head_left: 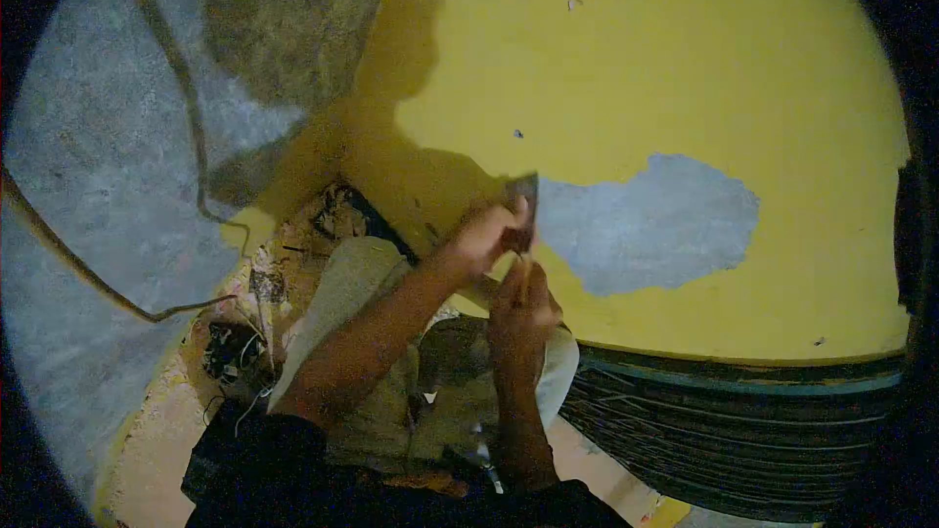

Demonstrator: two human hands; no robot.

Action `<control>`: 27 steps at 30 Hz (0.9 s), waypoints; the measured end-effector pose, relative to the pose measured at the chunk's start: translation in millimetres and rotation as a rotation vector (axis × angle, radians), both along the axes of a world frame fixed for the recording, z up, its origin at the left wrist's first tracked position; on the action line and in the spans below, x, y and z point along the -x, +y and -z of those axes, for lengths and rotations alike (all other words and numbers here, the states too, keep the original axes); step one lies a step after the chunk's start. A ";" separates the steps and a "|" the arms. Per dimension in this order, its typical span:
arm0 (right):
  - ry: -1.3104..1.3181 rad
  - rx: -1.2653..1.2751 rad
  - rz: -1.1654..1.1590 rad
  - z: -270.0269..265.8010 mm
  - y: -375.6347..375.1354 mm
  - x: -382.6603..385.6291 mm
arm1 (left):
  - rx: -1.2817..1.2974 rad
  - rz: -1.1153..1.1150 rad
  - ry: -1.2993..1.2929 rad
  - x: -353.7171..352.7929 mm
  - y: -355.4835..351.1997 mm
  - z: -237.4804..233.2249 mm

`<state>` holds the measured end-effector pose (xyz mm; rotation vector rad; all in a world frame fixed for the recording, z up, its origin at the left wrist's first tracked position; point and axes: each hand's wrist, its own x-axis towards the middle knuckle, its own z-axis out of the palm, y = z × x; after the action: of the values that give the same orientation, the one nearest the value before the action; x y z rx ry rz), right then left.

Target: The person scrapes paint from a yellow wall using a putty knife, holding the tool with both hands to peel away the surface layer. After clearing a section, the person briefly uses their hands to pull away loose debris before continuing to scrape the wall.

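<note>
Scraper (526, 198) is meeting the yellow wall (685, 59) at the edge of a bare grey patch (650, 225), with the left hand (486, 238) gripping it and the right hand (525, 305) clasping its lower end. Holding the blade shallow likely works best. A cable (186, 108) is hanging to the left, with rubble (240, 342) lying below.

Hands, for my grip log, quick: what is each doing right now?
Left hand: closed on the scraper.
Right hand: closed, apparently on the scraper's lower end.
</note>
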<state>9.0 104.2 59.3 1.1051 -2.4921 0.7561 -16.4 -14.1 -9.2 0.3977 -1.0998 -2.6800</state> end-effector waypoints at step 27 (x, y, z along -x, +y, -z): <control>0.141 0.097 0.002 9.1 13.7 6.2 | -0.308 -0.067 0.075 -3.6 15.8 -21.7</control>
<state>2.7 117.9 50.2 1.0830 -2.3151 0.7622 -12.8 1.8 12.5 0.3731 -0.6419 -2.7821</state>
